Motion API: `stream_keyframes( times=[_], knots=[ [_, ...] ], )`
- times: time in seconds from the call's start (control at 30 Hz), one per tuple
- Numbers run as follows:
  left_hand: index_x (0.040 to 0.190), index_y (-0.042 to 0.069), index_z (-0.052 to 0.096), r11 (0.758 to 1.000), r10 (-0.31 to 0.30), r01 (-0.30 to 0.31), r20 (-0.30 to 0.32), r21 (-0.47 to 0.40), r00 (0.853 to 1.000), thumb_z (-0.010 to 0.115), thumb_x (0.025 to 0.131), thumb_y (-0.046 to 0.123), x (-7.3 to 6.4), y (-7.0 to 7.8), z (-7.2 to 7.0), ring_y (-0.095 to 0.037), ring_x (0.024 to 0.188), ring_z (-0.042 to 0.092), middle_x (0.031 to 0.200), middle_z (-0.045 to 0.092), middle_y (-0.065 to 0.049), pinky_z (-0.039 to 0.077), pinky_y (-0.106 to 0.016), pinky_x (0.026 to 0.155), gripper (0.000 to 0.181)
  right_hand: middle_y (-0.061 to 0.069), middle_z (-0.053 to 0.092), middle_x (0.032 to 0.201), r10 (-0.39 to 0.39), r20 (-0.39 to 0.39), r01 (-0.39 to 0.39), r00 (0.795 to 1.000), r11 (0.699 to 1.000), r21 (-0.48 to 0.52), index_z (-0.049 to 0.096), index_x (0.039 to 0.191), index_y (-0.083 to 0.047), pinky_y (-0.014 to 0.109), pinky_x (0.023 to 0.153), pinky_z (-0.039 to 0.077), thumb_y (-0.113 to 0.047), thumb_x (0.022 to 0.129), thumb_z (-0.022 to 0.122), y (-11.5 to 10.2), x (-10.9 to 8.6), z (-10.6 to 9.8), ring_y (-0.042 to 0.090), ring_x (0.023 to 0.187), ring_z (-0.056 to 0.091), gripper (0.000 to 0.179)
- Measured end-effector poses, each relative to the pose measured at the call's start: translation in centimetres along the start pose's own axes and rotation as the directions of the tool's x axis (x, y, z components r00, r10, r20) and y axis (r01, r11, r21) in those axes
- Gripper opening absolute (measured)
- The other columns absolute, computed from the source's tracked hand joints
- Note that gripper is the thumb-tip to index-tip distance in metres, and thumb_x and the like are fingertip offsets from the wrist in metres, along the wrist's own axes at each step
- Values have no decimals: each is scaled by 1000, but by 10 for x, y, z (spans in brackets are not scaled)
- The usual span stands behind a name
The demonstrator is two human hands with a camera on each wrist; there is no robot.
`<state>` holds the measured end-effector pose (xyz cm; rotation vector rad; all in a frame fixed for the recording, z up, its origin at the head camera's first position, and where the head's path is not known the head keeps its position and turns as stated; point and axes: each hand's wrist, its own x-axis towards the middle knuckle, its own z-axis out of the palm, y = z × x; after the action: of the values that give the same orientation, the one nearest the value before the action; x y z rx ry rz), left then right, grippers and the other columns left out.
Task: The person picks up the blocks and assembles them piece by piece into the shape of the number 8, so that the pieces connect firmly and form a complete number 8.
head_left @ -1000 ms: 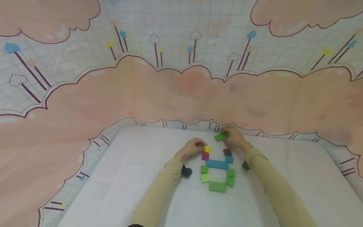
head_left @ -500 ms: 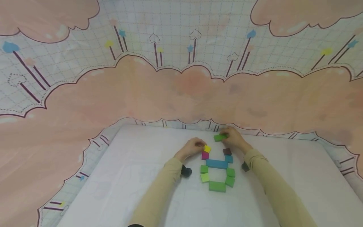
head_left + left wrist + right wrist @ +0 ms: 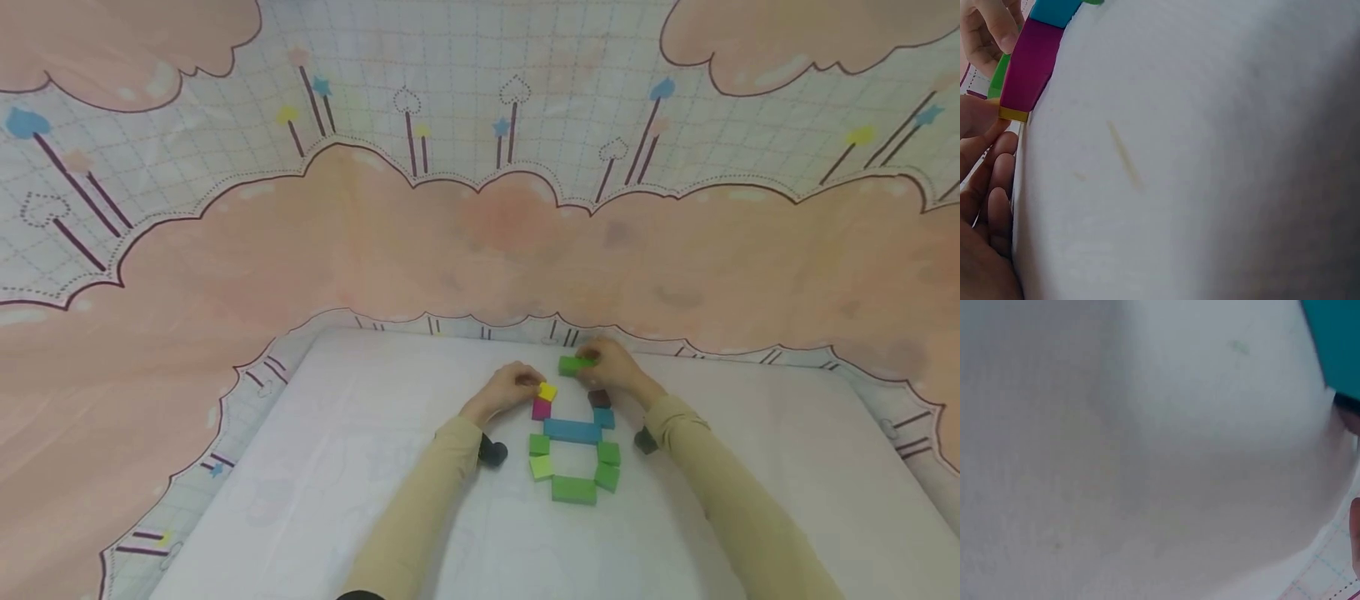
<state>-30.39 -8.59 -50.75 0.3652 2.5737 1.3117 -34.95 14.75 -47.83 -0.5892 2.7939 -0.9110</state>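
Observation:
At the top left of a figure of coloured blocks, my left hand pinches a yellow block, which sits against a magenta block. In the left wrist view, a fingertip presses the yellow block at the end of the magenta block. My right hand grips a longer green block near the table's far edge, above the gap between the yellow block and a dark brown block. In the right wrist view only bits of fingers show at the right edge.
Below lie a small blue block, a long blue block and a ring of green blocks. All rest on a white table. A patterned cloth hangs behind. Dark wrist-worn devices sit beside the sleeves.
My right hand has shifted slightly left with the green block, which has turned from slanted to nearly level. The left hand stays at the yellow block.

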Motion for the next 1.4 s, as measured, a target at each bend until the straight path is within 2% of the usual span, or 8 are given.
stream_keyframes(
  times=[0.37, 0.6, 1.17, 1.4],
  knots=[
    [113, 11, 68, 1000, 22, -22, 7, -18, 1000, 60, 91, 13, -2, 1, -2, -19, 101, 58, 110, 64, -8, 48, -35, 96, 23, 13, 60, 108, 48, 56, -50, 997, 998, 40, 64, 111, -4, 45, 91, 50, -20, 78, 75, -4, -2, 1, 28, 102, 58, 37],
    [113, 12, 68, 1000, 27, -27, 7, 0, 1000, 60, 92, 15, 0, -2, -2, -18, 101, 58, 110, 64, -6, 48, -35, 96, 23, 13, 61, 108, 74, 77, -78, 994, 995, 58, 64, 110, -6, 44, 91, 50, -20, 80, 75, -3, -4, 1, 27, 101, 57, 35],
    [114, 11, 68, 999, 52, -52, 10, 6, 999, 61, 92, 16, -2, -2, -2, -19, 101, 57, 111, 64, -8, 48, -35, 96, 24, 14, 63, 107, 38, 79, -42, 996, 998, 47, 64, 108, -4, 45, 92, 49, -17, 79, 74, -15, -14, 5, 27, 101, 58, 34],
    [114, 11, 68, 999, 53, -53, 9, -1, 999, 61, 91, 16, -2, -4, -1, -19, 102, 57, 112, 64, -8, 47, -35, 97, 24, 13, 63, 105, 21, 91, -22, 996, 1000, 9, 65, 106, -4, 45, 91, 49, -19, 79, 74, -17, -16, 6, 26, 98, 58, 32]
  ],
)
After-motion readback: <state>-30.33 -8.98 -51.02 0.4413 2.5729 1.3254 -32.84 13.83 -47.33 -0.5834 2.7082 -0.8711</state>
